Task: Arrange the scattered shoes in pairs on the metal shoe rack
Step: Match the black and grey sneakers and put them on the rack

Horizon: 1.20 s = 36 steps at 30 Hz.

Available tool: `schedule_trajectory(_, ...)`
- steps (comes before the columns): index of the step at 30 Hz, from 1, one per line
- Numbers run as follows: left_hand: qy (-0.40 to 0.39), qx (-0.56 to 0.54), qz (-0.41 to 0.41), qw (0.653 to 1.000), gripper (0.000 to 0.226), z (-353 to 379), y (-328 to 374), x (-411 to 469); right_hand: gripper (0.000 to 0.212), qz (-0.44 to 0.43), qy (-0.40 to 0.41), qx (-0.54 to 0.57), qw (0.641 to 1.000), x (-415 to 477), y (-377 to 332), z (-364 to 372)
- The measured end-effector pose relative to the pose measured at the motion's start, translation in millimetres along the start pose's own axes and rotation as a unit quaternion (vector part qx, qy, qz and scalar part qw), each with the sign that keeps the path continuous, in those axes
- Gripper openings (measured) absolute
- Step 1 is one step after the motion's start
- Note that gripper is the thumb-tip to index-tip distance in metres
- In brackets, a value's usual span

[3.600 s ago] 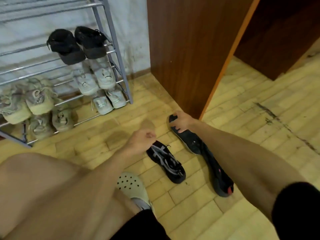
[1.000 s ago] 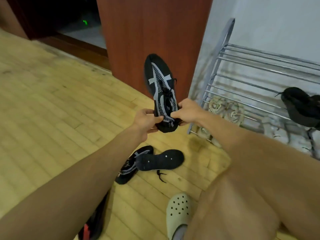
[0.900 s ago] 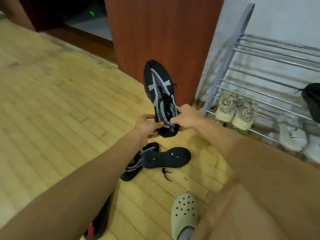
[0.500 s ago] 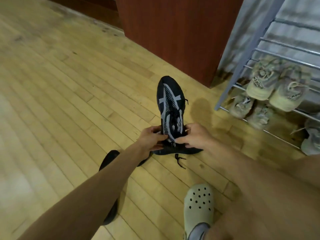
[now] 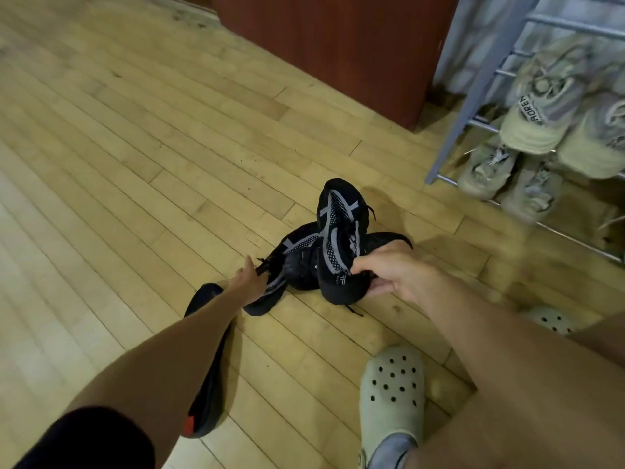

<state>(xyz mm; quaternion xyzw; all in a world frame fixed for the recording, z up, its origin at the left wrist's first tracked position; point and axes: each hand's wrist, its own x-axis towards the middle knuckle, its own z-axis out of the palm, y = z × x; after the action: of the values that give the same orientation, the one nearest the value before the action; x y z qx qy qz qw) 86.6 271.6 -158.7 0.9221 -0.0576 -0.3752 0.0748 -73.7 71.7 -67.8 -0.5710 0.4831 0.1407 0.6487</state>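
My right hand point(image 5: 389, 274) grips a black mesh shoe with grey stripes point(image 5: 338, 238) by its heel, toe pointing away, just above the floor. Its mate point(image 5: 291, 262) lies on the wooden floor to the left, partly under the held shoe. My left hand point(image 5: 248, 282) reaches onto that shoe's collar with fingers stretched out, touching it by the laces. A third black shoe point(image 5: 389, 238) lies sole-up behind my right hand. The metal shoe rack point(image 5: 473, 93) stands at the right edge with beige sneakers point(image 5: 537, 106) on its lower bars.
A long black shoe with a red mark point(image 5: 208, 401) lies under my left forearm. Pale green clogs point(image 5: 392, 390) are on my feet at the bottom right. A brown wooden cabinet point(image 5: 321, 45) stands behind, left of the rack. More beige sneakers point(image 5: 487, 167) sit on the lowest bars.
My left hand let go of the held shoe and dropped to the shoe on the floor. My right hand lowered the held shoe close to the floor. The view tilted down.
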Motion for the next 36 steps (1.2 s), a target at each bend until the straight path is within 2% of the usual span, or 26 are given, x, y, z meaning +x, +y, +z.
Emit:
schedule_trajectory(3,0.028,0.028,-0.006,0.999,0.049,13,-2,1,0.02,-0.004,0.002,-0.002,1.0,2,0,-7)
schedule_trajectory(9,0.013,0.045,-0.017,0.999,0.058,29,-18,-6,0.025,-0.006,0.001,-0.01,1.0,-2,6,-18)
schedule_trajectory(13,0.011,0.011,-0.019,1.0,0.058,45,-35,-17,0.023,-0.01,0.001,-0.056,0.998,-9,11,-22)
schedule_trajectory(17,0.011,-0.099,-0.024,0.995,0.056,69,-46,-35,0.019,-0.01,-0.015,-0.104,0.994,-19,12,-24)
schedule_trajectory(20,0.011,-0.214,-0.054,0.975,0.049,74,-46,-45,0.022,-0.014,-0.018,-0.136,0.99,-25,13,-21)
schedule_trajectory(23,-0.029,-0.311,-0.094,0.945,0.034,71,-36,-50,0.025,-0.018,-0.016,-0.148,0.989,-33,14,-17)
schedule_trajectory(25,-0.065,-0.378,-0.13,0.914,0.024,74,-34,-55,0.03,-0.019,-0.015,-0.155,0.988,-39,15,-14)
schedule_trajectory(29,-0.152,-0.47,-0.173,0.852,0.022,80,-42,-74,0.033,-0.034,-0.002,-0.163,0.986,-49,19,-11)
schedule_trajectory(32,-0.171,-0.473,-0.162,0.849,0.012,67,-53,-89,0.033,-0.04,0.021,-0.19,0.981,-53,21,-10)
schedule_trajectory(36,-0.129,-0.451,-0.146,0.871,0.012,38,-82,-112,0.025,-0.098,0.104,-0.342,0.929,-65,16,-2)
